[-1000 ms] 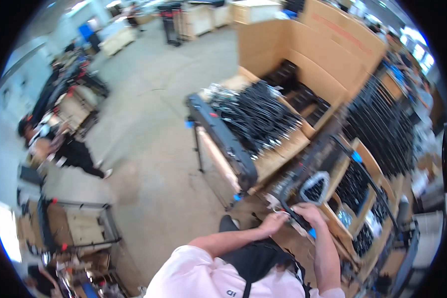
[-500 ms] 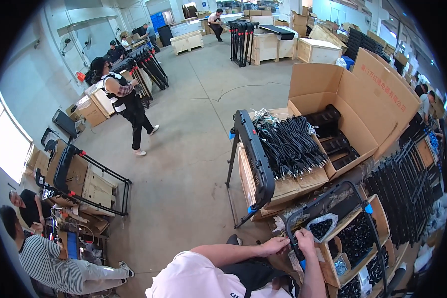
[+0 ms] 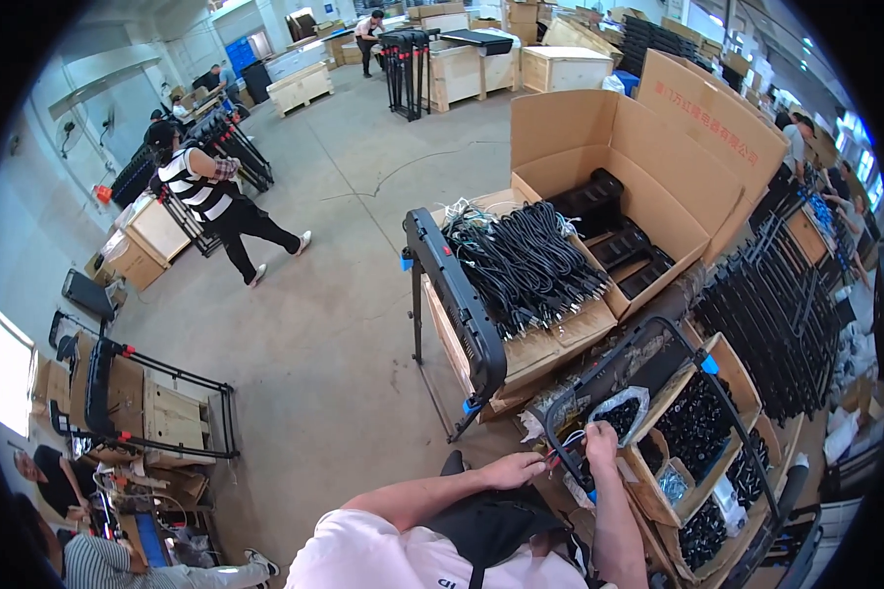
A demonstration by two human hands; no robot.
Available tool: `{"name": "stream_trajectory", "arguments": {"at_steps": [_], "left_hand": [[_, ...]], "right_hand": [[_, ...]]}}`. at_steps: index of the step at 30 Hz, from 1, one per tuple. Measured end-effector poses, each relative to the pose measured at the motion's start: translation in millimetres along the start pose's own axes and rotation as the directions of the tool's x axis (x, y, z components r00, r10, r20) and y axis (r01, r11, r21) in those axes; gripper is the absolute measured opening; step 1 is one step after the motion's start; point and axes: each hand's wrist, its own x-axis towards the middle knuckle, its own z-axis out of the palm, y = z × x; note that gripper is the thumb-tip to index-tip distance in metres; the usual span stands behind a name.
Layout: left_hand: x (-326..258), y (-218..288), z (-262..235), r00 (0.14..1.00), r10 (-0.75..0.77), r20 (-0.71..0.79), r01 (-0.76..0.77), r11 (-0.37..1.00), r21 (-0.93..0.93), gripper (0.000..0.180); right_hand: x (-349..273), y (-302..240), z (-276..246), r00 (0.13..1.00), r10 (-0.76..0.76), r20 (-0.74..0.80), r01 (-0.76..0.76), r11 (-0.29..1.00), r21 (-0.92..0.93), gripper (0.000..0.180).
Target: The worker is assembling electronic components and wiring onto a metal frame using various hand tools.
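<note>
Head view, looking down, shows the person's two bare forearms coming up from the lower edge toward a black metal frame (image 3: 614,378) at the bench in front of them. The left hand (image 3: 514,471) has its fingers curled narrow around something small at the near end of the frame; what it pinches is too small to make out. The right hand (image 3: 599,444) is closed over the frame's lower bar, just beside a plastic bag of small black parts (image 3: 619,412). The two hands are near each other, with thin wires showing between them.

Right of the hands stand small cardboard boxes of black parts (image 3: 702,432). Beyond the frame lies a pile of black cables (image 3: 525,265) on flat cardboard, with a long black bar (image 3: 457,294) at its left edge and a large open cardboard box (image 3: 638,167) behind it.

Compared with half a second ago, the view has swung slightly, so the bench sits a little further left and lower. The hands hold the same spot on the frame. On the floor at the left, a person in a striped top (image 3: 206,196) has walked further from the wooden crates.
</note>
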Motion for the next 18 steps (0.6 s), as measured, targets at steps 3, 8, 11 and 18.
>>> {"name": "stream_trajectory", "arguments": {"at_steps": [3, 8, 11, 18], "left_hand": [[8, -10, -13, 0.982, -0.135, 0.135, 0.130, 0.991, 0.044, 0.036], [17, -16, -17, 0.974, 0.175, 0.144, -0.181, 0.983, 0.033, 0.036], [25, -26, -31, 0.984, 0.108, 0.138, -0.150, 0.928, 0.342, 0.033], [36, -3, -31, 0.969, -0.056, 0.241, 0.073, 0.995, -0.062, 0.026]], "right_hand": [[-4, -3, 4, 0.992, -0.126, -0.018, 0.126, 0.992, -0.030, 0.024], [24, 37, -7, 0.950, 0.178, -0.257, -0.085, 0.938, 0.335, 0.024], [36, 8, -16, 0.922, 0.118, -0.368, 0.026, 0.931, 0.364, 0.024], [64, -31, -32, 0.870, 0.172, -0.462, -0.021, 0.949, 0.315, 0.028]]}}
